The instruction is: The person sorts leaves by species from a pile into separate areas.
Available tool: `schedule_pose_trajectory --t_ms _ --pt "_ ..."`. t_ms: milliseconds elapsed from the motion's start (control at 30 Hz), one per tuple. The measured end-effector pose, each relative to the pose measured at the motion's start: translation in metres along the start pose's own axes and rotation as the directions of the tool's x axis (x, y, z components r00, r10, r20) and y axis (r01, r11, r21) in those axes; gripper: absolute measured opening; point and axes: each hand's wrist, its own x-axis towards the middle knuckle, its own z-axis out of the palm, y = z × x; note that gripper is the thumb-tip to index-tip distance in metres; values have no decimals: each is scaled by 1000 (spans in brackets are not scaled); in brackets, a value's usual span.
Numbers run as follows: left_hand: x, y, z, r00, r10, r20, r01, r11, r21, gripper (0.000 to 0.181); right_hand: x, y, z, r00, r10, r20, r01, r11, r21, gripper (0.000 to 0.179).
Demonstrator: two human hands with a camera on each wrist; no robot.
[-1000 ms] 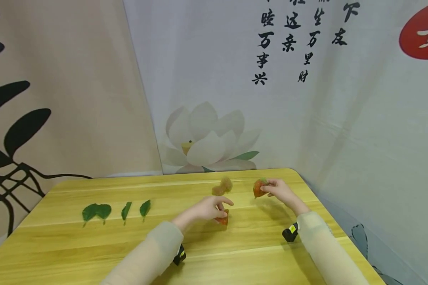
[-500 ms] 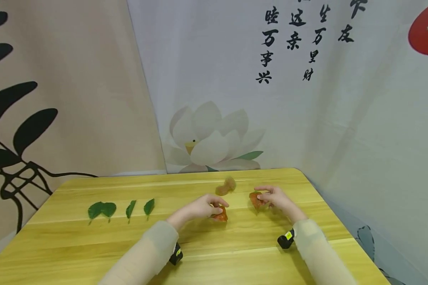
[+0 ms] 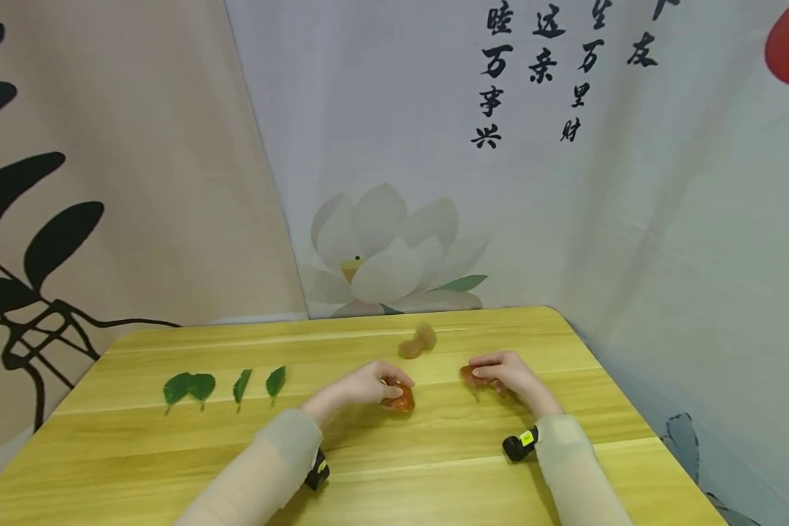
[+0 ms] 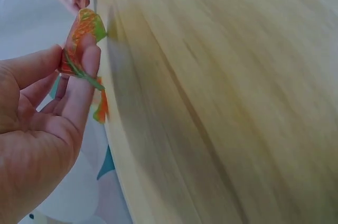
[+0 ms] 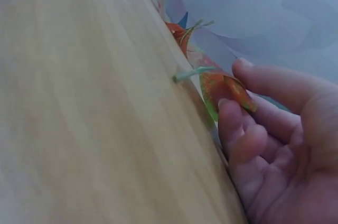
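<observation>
An orange-red leaf (image 3: pixel 404 399) with a green stem is pinched between the thumb and fingers of my left hand (image 3: pixel 373 382), low over the middle of the table. The left wrist view shows this leaf (image 4: pixel 84 28) curved, with a green patch at its edge. To the right, my right hand (image 3: pixel 509 372) pinches a second orange-red leaf (image 3: pixel 471 377), whose stem points toward the near side. Up close in the right wrist view, that leaf (image 5: pixel 224 89) has green edges, and its pale green stem reaches over the wood. The fingers cover part of each leaf.
Two brownish-orange leaves (image 3: pixel 418 342) lie near the back edge of the wooden table (image 3: pixel 434 482). Several green leaves (image 3: pixel 239 386) are laid in a row at the left. A printed cloth (image 3: pixel 394 146) hangs behind the table.
My right hand has come down and slightly nearer with its leaf, which now points its stem toward the near side. The left hand has shifted a little left, its leaf turning to show more face.
</observation>
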Motion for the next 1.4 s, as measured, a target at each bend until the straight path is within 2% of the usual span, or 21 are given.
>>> schedule_pose_trajectory --t_ms 233,367,500,600,800,1067,1200,1400 --pt "-7 -1 -2 1000 -14 -28 17 996 89 22 1 1 -1 1000 -2 29 1 999 40 39" --pt "-10 0 -3 1000 3 2 -3 989 146 23 -1 2 0 1000 2 27 -3 999 37 38" --pt "-14 -1 -7 999 0 41 -3 996 93 26 -3 3 -1 1000 -6 18 5 999 37 37" --pt "-21 -2 -14 999 -3 49 1 999 34 29 -3 4 -2 1000 -16 18 16 999 30 38" --pt "-44 -6 -31 999 22 26 -22 1000 7 32 -4 4 -1 1000 -8 13 8 1000 30 37" --pt "-81 -23 -43 999 40 -19 -39 998 42 29 -2 5 1 1000 -16 17 16 999 31 37" --pt "-99 -31 -46 999 17 -36 -16 999 32 31 -1 6 1 1000 -8 20 7 999 40 38" --pt "-120 -42 -49 998 -38 -45 36 998 -50 33 0 7 1 1000 -2 16 1 999 48 38"
